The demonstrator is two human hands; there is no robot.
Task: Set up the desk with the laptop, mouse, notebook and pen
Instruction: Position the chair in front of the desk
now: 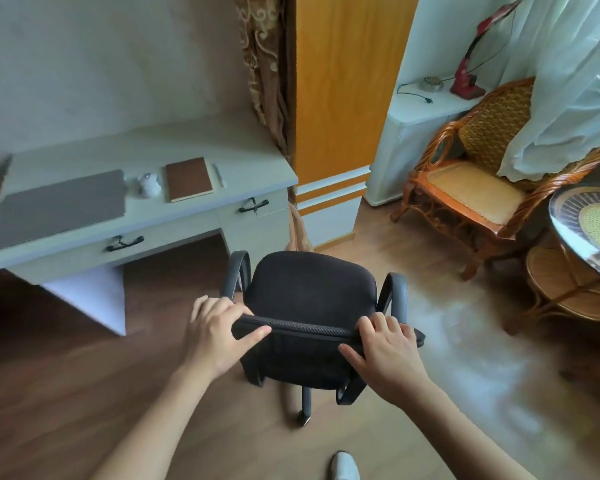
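Wood floor (84,393) is filling the lower frame, w/ a pale desk (160,223) standing at upper left against the wall. On the desk, left to right: closed grey laptop (59,206), white mouse (149,184) just beside its right edge, brown notebook (189,179) lying flat and shut, then a pale pen (219,175) lying just right of the notebook, apart from it. All four are sitting on the desktop, none touching the next as far as the blur is letting me tell.

Black chair (312,292) is standing on the floor right of the desk's knee gap, seat facing away from the camera. Left hand (219,334) is wrapping the left end of the backrest top, grip closed on it, thumb on the near side. Right hand (388,351) is doing the same at the right end, fingers over the top, thumb below.

Rattan armchair (471,188) is sitting at right, near a white curtain (568,81). Grey shoe (343,465) is showing at the bottom edge
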